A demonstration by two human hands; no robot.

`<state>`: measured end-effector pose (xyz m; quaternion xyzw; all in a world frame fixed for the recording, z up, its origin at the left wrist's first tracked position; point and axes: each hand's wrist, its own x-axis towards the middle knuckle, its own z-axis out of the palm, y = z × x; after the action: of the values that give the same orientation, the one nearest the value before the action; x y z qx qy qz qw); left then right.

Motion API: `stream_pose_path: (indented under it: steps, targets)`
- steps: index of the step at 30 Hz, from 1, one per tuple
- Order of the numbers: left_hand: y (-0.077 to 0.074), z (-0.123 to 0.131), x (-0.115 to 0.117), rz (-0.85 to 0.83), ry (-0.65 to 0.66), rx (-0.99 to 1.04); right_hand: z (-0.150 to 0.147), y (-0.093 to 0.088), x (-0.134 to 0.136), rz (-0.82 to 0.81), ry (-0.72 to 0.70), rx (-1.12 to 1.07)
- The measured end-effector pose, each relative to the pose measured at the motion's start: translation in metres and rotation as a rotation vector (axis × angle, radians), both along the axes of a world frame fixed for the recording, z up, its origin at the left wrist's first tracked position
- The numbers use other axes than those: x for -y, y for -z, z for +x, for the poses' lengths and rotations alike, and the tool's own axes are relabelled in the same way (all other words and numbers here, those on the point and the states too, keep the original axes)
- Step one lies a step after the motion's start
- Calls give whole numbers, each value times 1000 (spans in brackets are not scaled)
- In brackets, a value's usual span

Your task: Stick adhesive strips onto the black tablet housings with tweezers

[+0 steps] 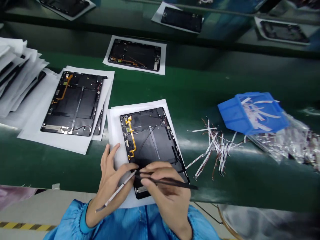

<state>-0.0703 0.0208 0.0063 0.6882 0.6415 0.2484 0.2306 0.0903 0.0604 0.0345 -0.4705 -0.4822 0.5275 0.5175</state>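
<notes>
On the long green bench (pixel 200 86) in front of the person, white sheets lie spread out, most bearing a dark tablet panel. Off to the right, a tipped blue bin (pixel 252 113) holds white strips, with a crumpled plastic bag (pixel 282 140) beside it and a loose heap of thin strips and brown wires (pixel 212 146) nearby. The nearest panel (pixel 150 140) lies on its sheet (pixel 113 133) at the bench's near edge, with an orange flex cable (pixel 131 136) running down one side and a thin dark wire crossing the middle.

From here, the risk seems to lie at the tool's tips: one slip of the tweezers could scratch the panel or snag that cable or wire. A wrist pressing down could also shift the loose sheet, and the panel with it, toward the edge.

Both forearms reach in from blue sleeves (pixel 80 216), with the wrists low over the panel's near end. The left hand (pixel 110 180) clasps a white strip (pixel 117 190) between thumb and fingers, angled up toward the panel. The right hand (pixel 165 196), fingers curled, pinches black tweezers (pixel 192 187) that lie across the panel's lower corner, close to the strip's end.
</notes>
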Motion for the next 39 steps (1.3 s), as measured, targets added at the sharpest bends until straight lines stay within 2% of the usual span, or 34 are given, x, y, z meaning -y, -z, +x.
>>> stream_pose_path:
  steps: [2, 5, 9, 14, 18, 21, 23, 25, 29, 32, 35, 39]
  targets:
    - [-3, -6, 6, -1, 22, 58, 1, 4, -4, 17, 62, 141]
    - [-6, -14, 19, -14, 24, 124, 0, 16, -12, -48, 28, 246]
    - [-7, -23, 36, -7, -31, 153, -9, 22, -16, -91, 22, 162]
    - [-5, -30, 40, -58, 45, 307, -18, 20, -17, -214, -38, 12]
    - [-9, -42, 40, -158, 101, 396, -19, 23, -18, -168, -115, 62]
    - [-15, -52, 42, -206, 155, 385, -10, 19, -18, -86, -99, 100]
    - [-18, -54, 43, -201, 176, 322, 0, 12, -17, 12, -74, 188]
    - [-21, -52, 41, -242, 217, 246, 9, 4, -14, 87, -89, 376]
    - [-22, -41, 34, -335, 312, 178, 10, -2, -4, 154, -312, 832]
    - [-22, -37, 31, -345, 293, 192, 1, 3, 3, 202, -414, 1051]
    - [-20, -38, 30, -338, 266, 221, -5, 10, 7, 230, -417, 1117]
    - [-16, -36, 30, -316, 247, 279, -5, 18, 8, 241, -346, 979]
